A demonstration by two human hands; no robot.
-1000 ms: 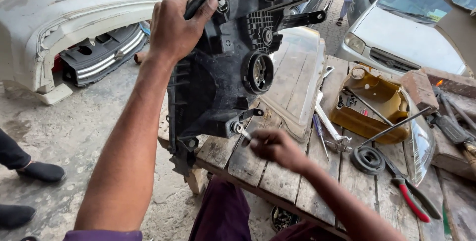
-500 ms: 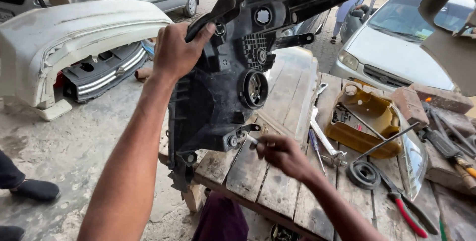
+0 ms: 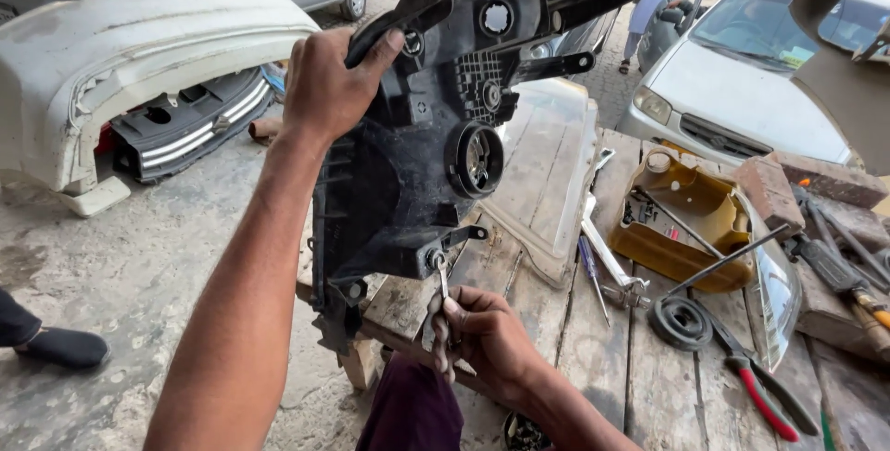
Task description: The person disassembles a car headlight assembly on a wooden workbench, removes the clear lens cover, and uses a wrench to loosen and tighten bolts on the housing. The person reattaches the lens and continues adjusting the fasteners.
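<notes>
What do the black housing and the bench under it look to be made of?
The black housing looks like moulded plastic, matt and dusty, with ribs, clips and round sockets. The bench is bare wooden planks: grain, gaps between boards, worn grey-brown, stained surface.

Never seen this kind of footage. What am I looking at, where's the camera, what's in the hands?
There is no machine here: one camera sits on a person's head and looks down at their own two bare hands, outdoors at a wooden workbench.

The left hand grips the top edge of a black headlight housing, which stands upright at the bench edge with its back toward the camera. The right hand holds a thin metal tool whose tip meets a small fitting low on the housing.

On the bench lie a clear headlight lens, a cut-open yellow container with small tools in it, red-handled pliers, a black rubber ring and a brick.

Around it: a white car bumper on the ground, parked cars, and another person's shoe at the left.
</notes>
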